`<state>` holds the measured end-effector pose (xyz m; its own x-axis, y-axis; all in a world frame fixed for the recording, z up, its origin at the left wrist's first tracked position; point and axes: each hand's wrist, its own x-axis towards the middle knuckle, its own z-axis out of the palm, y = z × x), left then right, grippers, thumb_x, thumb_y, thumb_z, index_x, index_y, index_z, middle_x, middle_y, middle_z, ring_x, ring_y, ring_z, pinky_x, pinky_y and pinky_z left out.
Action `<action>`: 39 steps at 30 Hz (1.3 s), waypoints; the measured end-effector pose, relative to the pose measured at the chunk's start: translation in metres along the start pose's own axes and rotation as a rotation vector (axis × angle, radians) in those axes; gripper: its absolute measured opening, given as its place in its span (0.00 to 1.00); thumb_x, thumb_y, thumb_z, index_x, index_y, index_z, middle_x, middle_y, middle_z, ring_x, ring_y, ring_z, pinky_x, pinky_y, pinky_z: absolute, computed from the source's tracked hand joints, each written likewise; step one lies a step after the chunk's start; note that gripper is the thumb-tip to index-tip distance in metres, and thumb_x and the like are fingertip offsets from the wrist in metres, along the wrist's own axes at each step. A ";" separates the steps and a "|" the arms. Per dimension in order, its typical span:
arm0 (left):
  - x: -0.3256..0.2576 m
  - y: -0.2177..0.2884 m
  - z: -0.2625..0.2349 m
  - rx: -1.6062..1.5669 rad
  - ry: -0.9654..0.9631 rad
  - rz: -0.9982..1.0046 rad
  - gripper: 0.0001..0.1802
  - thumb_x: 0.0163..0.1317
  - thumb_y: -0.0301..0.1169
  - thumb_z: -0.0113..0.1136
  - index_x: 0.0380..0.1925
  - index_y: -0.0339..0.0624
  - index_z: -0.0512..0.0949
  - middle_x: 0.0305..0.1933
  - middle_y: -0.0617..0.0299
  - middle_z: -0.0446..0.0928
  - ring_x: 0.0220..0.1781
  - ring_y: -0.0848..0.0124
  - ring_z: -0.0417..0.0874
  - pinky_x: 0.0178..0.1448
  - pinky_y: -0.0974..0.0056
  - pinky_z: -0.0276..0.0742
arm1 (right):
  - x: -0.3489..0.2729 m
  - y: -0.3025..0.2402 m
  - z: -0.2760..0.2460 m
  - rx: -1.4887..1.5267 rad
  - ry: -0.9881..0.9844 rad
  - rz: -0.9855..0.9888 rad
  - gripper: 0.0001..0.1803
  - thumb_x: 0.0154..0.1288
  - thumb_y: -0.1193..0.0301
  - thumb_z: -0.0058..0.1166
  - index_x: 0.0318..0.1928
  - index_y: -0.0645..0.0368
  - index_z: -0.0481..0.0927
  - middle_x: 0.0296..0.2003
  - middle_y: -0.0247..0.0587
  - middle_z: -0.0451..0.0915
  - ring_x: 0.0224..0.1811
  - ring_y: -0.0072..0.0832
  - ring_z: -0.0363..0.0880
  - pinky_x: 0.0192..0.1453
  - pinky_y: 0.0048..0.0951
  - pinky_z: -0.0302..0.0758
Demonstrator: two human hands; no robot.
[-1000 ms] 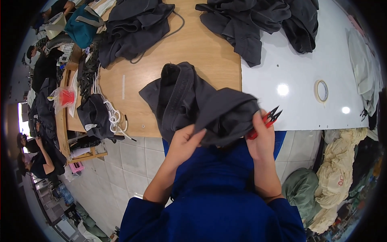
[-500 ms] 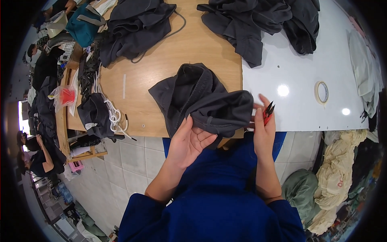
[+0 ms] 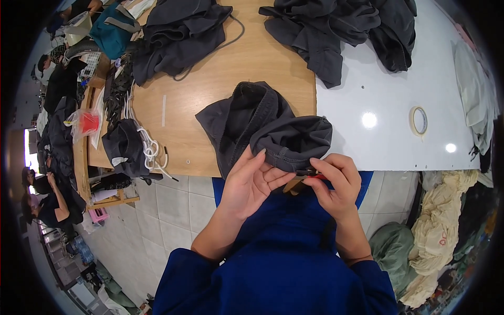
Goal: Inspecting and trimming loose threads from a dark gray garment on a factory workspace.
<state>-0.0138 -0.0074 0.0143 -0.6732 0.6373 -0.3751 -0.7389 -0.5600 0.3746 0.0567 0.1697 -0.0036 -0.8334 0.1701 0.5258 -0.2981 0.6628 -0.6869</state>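
Note:
A dark grey cloth garment (image 3: 286, 158) lies bunched at the near edge of the table, with one round hemmed opening turned toward me. My left hand (image 3: 245, 188) pinches the near seam of that hem between thumb and fingers, palm up. My right hand (image 3: 340, 188) is closed around small red-handled thread snips (image 3: 319, 177). Their dark blades point left, just below the hem and close to my left fingertips. Whether the blades touch a thread is too small to tell.
More dark grey garments (image 3: 184, 39) are heaped at the far left, and another pile (image 3: 325, 31) at the far right. White cords (image 3: 151, 149) lie on the left. A tape roll (image 3: 418, 121) rests on the white tabletop (image 3: 388, 94). Cream cloth (image 3: 436, 236) hangs at the right.
My right hand has moved left and nearer to me with the snips, from beside the garment to its near hem. The hem opening is turned up more toward me.

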 end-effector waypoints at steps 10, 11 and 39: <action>-0.004 -0.001 -0.001 0.158 -0.019 0.011 0.21 0.70 0.30 0.27 0.62 0.36 0.52 0.54 0.43 0.70 0.53 0.54 0.76 0.61 0.48 0.71 | 0.013 -0.003 -0.006 -0.135 0.026 -0.162 0.21 0.37 0.65 0.66 0.38 0.53 0.83 0.28 0.31 0.75 0.22 0.24 0.67 0.25 0.23 0.62; -0.004 -0.001 -0.001 0.158 -0.019 0.012 0.21 0.70 0.30 0.27 0.62 0.36 0.52 0.54 0.43 0.70 0.53 0.54 0.76 0.61 0.48 0.71 | 0.014 -0.004 -0.007 -0.152 0.026 -0.191 0.20 0.38 0.65 0.66 0.38 0.53 0.83 0.28 0.30 0.76 0.22 0.24 0.66 0.24 0.23 0.61; -0.006 -0.003 0.008 0.071 0.005 -0.013 0.20 0.70 0.29 0.26 0.61 0.35 0.53 0.54 0.39 0.69 0.55 0.51 0.75 0.62 0.51 0.70 | 0.011 -0.002 -0.008 -0.216 0.040 -0.234 0.21 0.38 0.63 0.66 0.38 0.53 0.83 0.26 0.28 0.76 0.20 0.23 0.63 0.22 0.22 0.58</action>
<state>-0.0071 -0.0049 0.0220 -0.6641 0.6414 -0.3841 -0.7435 -0.5127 0.4293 0.0516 0.1765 0.0077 -0.7334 0.0203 0.6795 -0.3706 0.8261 -0.4246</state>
